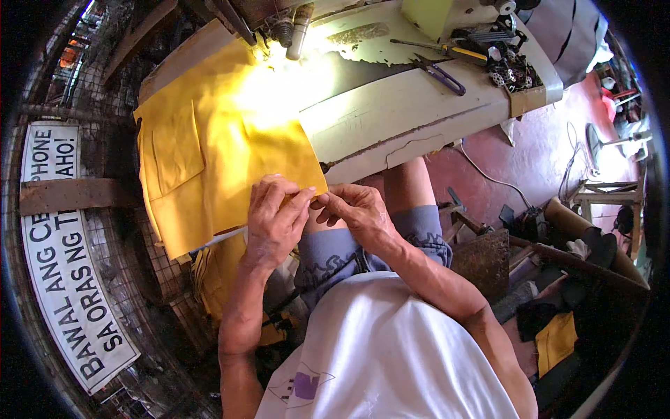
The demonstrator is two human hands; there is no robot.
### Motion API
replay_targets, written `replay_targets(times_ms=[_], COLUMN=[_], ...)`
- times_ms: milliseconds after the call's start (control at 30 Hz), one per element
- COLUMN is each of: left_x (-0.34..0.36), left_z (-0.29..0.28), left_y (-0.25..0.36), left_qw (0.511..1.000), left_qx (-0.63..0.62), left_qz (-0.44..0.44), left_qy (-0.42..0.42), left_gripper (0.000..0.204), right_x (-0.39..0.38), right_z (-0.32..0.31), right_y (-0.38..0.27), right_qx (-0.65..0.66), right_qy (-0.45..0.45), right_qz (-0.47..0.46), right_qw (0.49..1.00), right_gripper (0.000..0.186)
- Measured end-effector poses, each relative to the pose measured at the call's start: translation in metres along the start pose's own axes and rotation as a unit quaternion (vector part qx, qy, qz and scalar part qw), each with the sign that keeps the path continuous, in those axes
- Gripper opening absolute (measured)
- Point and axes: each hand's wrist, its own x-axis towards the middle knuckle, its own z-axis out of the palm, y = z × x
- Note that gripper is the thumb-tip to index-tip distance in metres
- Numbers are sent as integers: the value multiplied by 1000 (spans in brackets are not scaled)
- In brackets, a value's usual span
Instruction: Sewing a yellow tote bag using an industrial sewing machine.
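Note:
A large piece of yellow fabric (230, 153) with a stitched pocket-like panel on its left lies over the sewing machine table (391, 119) and hangs past the near edge. My left hand (273, 209) pinches the fabric's near right corner between thumb and fingers. Close beside it, my right hand (356, 209) has its fingertips closed on the same corner. The two hands almost touch there. Beyond the fabric, a sewing machine's needle end (283, 31) stands under a bright lamp whose glare washes out the middle of the cloth.
Thread snips (440, 75) and a yellow-handled screwdriver (464, 54) lie on the table's right, by a box of metal parts (516, 73). A wire mesh wall with a sign (70, 258) stands left. Low right, a wooden bin (593, 265) holds dark and yellow scraps. A cable (492, 178) crosses the red floor.

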Motion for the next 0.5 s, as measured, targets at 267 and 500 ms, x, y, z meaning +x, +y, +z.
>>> replay_targets(times_ms=[267,500], left_x=[-5,-7], left_z=[2,3], left_y=[-2,-1], left_qw=[999,997], left_qx=[35,55], left_qz=[33,44], left_qy=[-10,-14], left_gripper=[36,39], right_x=[4,5], right_z=[-11,-11], right_y=[13,12], right_qx=[-68,-65], right_qy=[-10,-16], right_qz=[-50,-53], right_qw=[996,996], right_gripper=[30,31])
